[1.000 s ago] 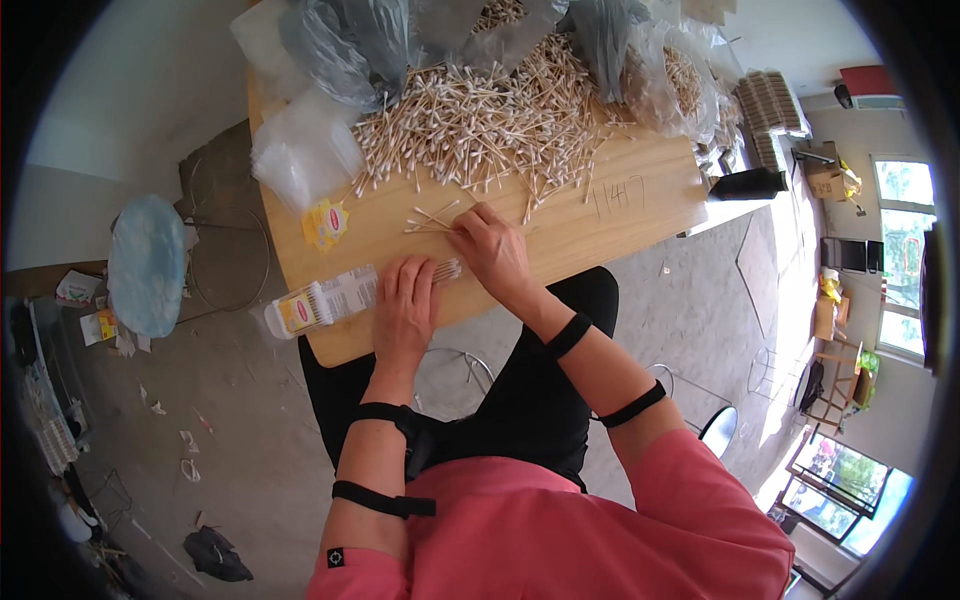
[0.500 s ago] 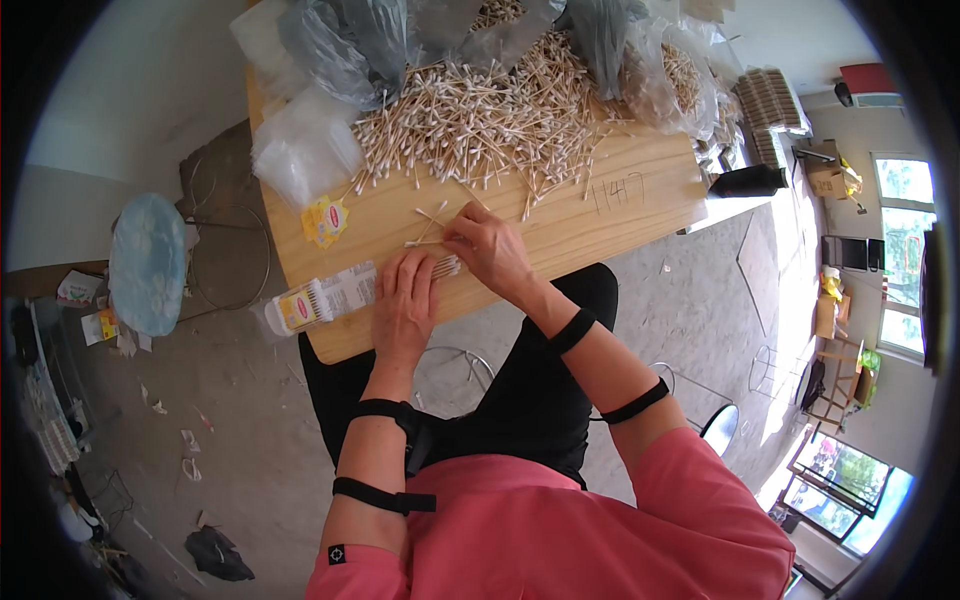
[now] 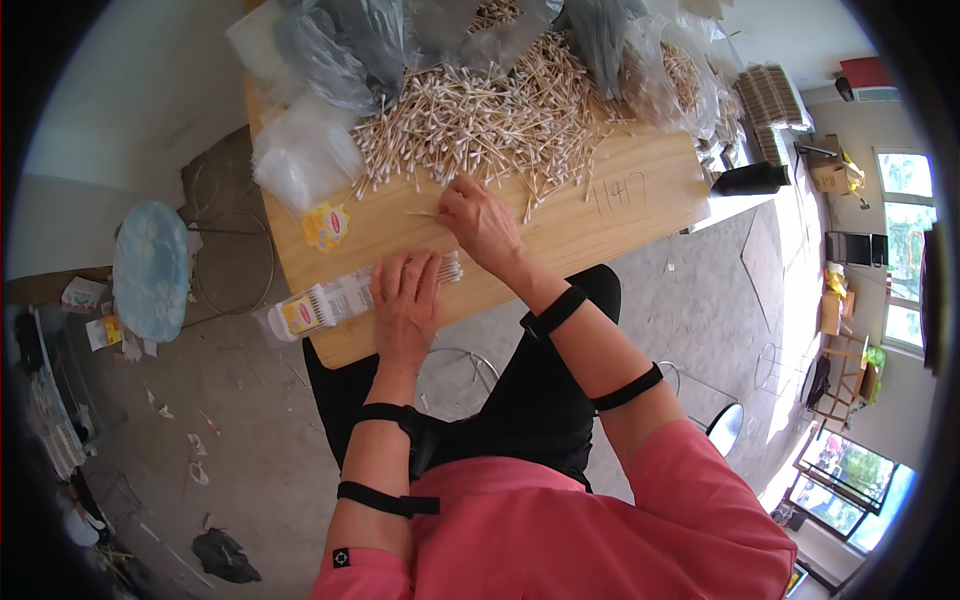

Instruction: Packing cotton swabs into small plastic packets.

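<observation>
Across a clear plastic packet point(image 3: 346, 294) with a yellow and red label rests my left hand point(image 3: 405, 295), its fingers curled down over the packet. Swab tips point(image 3: 452, 268) stick out beside its index finger. Farther up the wooden table point(image 3: 385, 230), my right hand point(image 3: 482, 228) is closed in a pinch. A cotton swab point(image 3: 420, 213) juts out to the left from its fingertips; the rest of the grip is hidden by the fingers. Beyond that hand lies a big heap of cotton swabs point(image 3: 460, 120) with wooden sticks and white tips.
Grey plastic bags point(image 3: 345, 50) and a clear bag of swabs point(image 3: 680, 80) flank the heap. Clear empty bags point(image 3: 305, 150) and yellow label cards point(image 3: 325, 226) lie at the left. A blue-topped stool point(image 3: 150, 270) stands left of the table, a black bottle point(image 3: 750, 180) off its right end.
My right hand has moved slightly away from my left hand, toward the heap. The crossed swabs beside its fingers no longer lie on the table; one swab now shows at its fingertips.
</observation>
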A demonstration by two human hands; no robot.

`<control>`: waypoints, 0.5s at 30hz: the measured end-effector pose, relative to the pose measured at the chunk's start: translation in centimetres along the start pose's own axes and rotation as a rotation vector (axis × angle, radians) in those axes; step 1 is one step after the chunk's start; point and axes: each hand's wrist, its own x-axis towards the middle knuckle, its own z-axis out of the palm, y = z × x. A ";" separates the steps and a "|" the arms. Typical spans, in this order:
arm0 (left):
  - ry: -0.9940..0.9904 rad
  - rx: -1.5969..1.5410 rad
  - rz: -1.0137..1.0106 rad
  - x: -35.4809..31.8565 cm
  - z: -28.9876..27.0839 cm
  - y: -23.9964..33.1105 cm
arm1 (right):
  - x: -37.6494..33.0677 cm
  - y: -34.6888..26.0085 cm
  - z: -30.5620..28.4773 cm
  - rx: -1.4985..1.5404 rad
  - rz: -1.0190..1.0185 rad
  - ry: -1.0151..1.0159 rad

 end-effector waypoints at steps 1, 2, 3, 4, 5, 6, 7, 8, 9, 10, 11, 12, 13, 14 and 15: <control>0.005 -0.013 0.006 0.1 0.0 0.0 | -0.1 0.5 -0.3 0.025 0.051 -0.043; 0.007 -0.026 0.011 0.0 -0.1 0.0 | -0.2 0.5 -0.5 0.031 0.101 -0.041; 0.005 -0.025 0.007 0.0 -0.1 0.0 | -0.3 0.3 -0.5 0.033 0.101 -0.046; 0.003 -0.034 0.006 0.0 -0.2 -0.1 | -0.3 0.2 -0.6 0.068 0.056 0.030; 0.002 -0.045 0.012 0.0 -0.2 -0.1 | -0.4 0.0 -0.7 0.099 0.015 0.112; 0.001 -0.046 0.016 0.0 -0.2 -0.1 | -0.4 0.1 -0.6 0.098 0.017 0.115; 0.005 -0.050 0.018 0.1 -0.3 -0.1 | -0.4 0.1 -0.5 0.058 0.017 0.033; 0.013 -0.052 0.019 0.2 -0.2 -0.1 | -0.3 0.3 -0.4 0.019 0.014 -0.048; 0.015 -0.052 0.022 0.3 -0.2 -0.1 | -0.4 0.4 -0.3 0.018 0.013 -0.045; 0.012 -0.054 0.023 0.3 -0.3 0.0 | -0.6 0.4 -0.3 0.047 0.053 0.004; 0.007 -0.056 0.019 0.2 -0.3 0.0 | -0.8 0.3 -0.2 0.079 0.093 0.048; 0.007 -0.056 0.016 0.2 -0.3 0.0 | -1.0 0.2 -0.2 0.079 0.092 0.046; 0.002 -0.058 0.015 0.2 -0.3 0.0 | -1.1 0.2 -0.3 0.059 0.174 0.056; -0.003 -0.059 0.015 0.2 -0.3 -0.1 | -1.3 0.1 -0.4 0.038 0.256 0.068; -0.001 -0.059 0.013 0.2 -0.3 -0.1 | -1.5 0.0 -0.5 0.038 0.255 0.067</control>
